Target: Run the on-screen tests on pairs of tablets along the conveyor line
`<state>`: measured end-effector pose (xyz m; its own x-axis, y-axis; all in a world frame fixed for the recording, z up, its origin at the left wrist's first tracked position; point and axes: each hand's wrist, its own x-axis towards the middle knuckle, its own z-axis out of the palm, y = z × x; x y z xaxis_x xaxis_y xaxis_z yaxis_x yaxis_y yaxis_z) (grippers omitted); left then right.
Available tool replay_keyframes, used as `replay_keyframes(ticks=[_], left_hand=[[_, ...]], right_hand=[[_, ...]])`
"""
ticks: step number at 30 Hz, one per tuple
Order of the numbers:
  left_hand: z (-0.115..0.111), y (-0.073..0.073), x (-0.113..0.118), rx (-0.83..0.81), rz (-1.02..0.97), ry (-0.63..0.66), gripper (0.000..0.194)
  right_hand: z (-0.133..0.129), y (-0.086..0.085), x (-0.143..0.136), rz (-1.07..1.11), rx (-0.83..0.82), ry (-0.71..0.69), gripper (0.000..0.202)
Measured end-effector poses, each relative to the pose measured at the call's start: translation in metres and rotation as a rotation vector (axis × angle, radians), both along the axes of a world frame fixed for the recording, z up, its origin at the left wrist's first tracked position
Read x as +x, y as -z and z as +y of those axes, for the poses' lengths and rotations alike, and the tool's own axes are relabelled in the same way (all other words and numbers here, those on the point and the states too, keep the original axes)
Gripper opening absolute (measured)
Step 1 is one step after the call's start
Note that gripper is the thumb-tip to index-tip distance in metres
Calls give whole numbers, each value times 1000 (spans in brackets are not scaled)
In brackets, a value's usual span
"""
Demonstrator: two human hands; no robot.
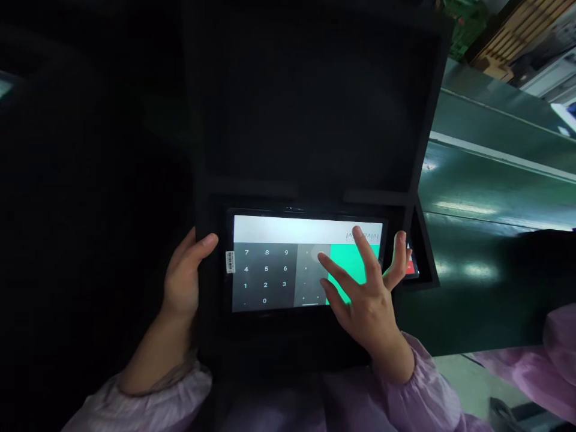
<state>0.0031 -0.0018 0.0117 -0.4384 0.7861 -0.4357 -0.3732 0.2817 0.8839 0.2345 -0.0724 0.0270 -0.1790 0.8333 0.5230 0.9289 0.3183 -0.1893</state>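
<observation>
Head view showed the lit tablet (270,276) lying in the black case (212,324) between your hands; your left hand (182,285) grasped the case's left edge, while your right hand (371,306), unclenched, spread over the screen's right side.

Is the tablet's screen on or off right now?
On: the tablet glows inside the dark box, showing a number keypad and a green panel, with the right hand over it.

Tablet screen (270,273) showing digits 0–9, operator signs, probably a calculator keypad
</observation>
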Motion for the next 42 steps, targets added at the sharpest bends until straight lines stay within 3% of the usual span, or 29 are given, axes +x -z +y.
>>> replay_keyframes(ticks=[5,9,13,19,25,42], left_hand=[[1,-1,0,-4,24,60,47],[1,-1,2,7,18,58,41],[0,2,1,56,-13,57,40],[0,5,0,66,6,63,35],[2,-1,6,54,-14,-24,32],[3,-4,5,28,49,-23,34]], right_hand=[[-13,0,17,127,125,-9,28],[-28,6,39,235,208,95,30],[-35,14,52,241,245,85,28],[-38,16,49,195,238,63,25],[-39,16,41,133,213,60,27],[-31,19,58,124,267,105,26]])
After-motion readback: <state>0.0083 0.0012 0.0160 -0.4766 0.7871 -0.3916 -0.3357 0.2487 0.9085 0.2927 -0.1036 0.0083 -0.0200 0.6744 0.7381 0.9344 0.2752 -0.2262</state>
